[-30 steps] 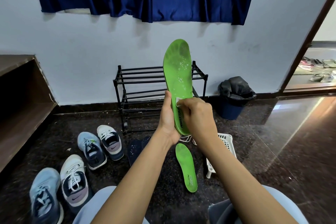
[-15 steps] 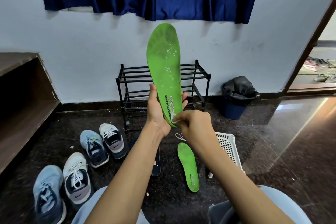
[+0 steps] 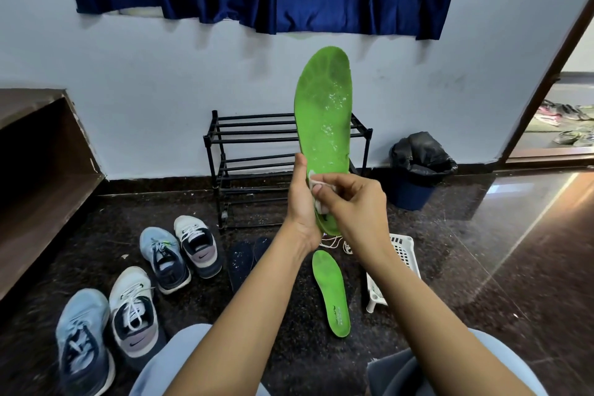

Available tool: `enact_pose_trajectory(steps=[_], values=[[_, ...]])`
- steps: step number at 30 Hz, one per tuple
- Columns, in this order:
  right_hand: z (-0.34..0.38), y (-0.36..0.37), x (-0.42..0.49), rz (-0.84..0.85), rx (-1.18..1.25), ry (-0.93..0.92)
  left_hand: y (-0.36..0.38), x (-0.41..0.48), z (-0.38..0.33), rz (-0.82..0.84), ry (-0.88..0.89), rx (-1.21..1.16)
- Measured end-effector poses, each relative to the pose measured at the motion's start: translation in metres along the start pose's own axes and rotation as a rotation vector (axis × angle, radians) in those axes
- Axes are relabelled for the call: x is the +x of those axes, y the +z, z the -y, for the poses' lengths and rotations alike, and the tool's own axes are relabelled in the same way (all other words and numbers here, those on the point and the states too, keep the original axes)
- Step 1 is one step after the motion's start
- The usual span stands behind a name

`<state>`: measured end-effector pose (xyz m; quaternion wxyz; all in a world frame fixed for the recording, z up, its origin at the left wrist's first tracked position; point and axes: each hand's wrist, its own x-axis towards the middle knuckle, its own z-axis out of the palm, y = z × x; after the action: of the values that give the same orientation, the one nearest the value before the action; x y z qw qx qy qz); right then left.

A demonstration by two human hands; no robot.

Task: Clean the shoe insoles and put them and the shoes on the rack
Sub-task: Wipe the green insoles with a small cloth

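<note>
My left hand (image 3: 300, 202) grips the heel end of a green insole (image 3: 324, 112), held upright in front of the black rack (image 3: 250, 138). White specks dot the insole's surface. My right hand (image 3: 356, 202) pinches a small white wipe (image 3: 316, 182) against the lower part of that insole. A second green insole (image 3: 332, 292) lies flat on the dark floor below my hands. Two dark insoles (image 3: 244, 260) lie left of it, partly behind my left arm. Several sneakers, among them a white one (image 3: 197, 244) and a blue one (image 3: 82, 341), stand on the floor at the left.
A white plastic basket (image 3: 405, 254) lies on the floor at the right, behind my right arm. A blue bin with a black liner (image 3: 418, 167) stands beside the rack. A wooden shelf (image 3: 38, 177) runs along the left. An open doorway (image 3: 559, 119) is far right.
The insole swung left and up, then came back right and lower. My right hand moved from the heel's edge up onto the insole's face with the wipe.
</note>
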<state>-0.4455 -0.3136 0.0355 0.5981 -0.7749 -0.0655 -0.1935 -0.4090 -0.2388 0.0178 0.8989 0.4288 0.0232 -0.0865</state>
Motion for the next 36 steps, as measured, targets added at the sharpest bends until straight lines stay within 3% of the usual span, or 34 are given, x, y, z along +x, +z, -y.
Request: enact_pose_trajectory(steps=[15,19,26,36], values=[[-0.011,0.001,-0.005,0.36,-0.598,-0.074,-0.021,0.007,-0.022,0.053,0.046,-0.089],[-0.02,0.004,-0.007,0.311,-0.752,-0.111,-0.02,0.01,-0.021,0.027,0.058,-0.105],[-0.017,0.004,-0.002,0.165,-0.919,-0.334,-0.014,0.009,-0.014,-0.013,0.021,-0.094],[-0.015,0.012,0.016,-0.083,-0.894,-0.441,-0.007,0.004,-0.002,-0.056,-0.02,0.002]])
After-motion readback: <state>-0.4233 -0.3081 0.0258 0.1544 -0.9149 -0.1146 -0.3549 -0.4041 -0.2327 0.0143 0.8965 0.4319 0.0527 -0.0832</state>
